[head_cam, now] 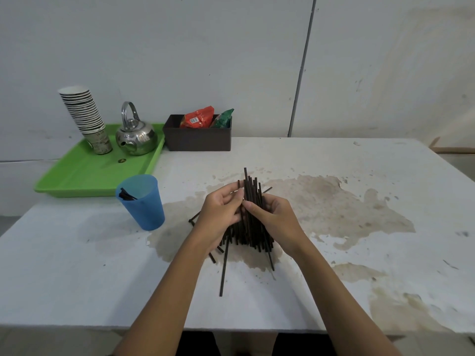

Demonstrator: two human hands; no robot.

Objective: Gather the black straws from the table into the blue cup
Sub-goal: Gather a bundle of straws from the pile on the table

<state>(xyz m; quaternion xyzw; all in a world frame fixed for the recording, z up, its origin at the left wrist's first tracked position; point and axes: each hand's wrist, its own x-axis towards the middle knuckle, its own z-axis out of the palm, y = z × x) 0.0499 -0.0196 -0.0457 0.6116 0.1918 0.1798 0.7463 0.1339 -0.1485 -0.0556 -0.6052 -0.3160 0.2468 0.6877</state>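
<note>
Here the black straws (253,214) stand gathered in a loose, roughly upright bundle near the middle of the surface (334,160), their upper ends fanning out above the fingers and their lower ends resting on the stained white top. The left hand (221,214) curls around the bundle from the left and the right hand (272,217) from the right, fingertips meeting across the front of it, so both hands are clamped on the same sheaf. A few loose straws lie flat beneath and in front of the hands; the longest loose straw (223,268) points toward the near edge but stops well short of it. The blue cup (144,204) stands upright to the left of the hands, near but apart from them, with some dark straw ends already showing inside its rim; bare surface lies between cup and bundle. Behind the cup, a green tray (84,176) overhangs the far-left corner, carrying a leaning stack of paper cups (86,116) and a steel kettle (135,134). Just beside the tray, against the wall, sits a dark box (198,140) holding snack packets (198,118). To the right of the hands the surface runs open, marked only by brown stains, out to its right edge.
</note>
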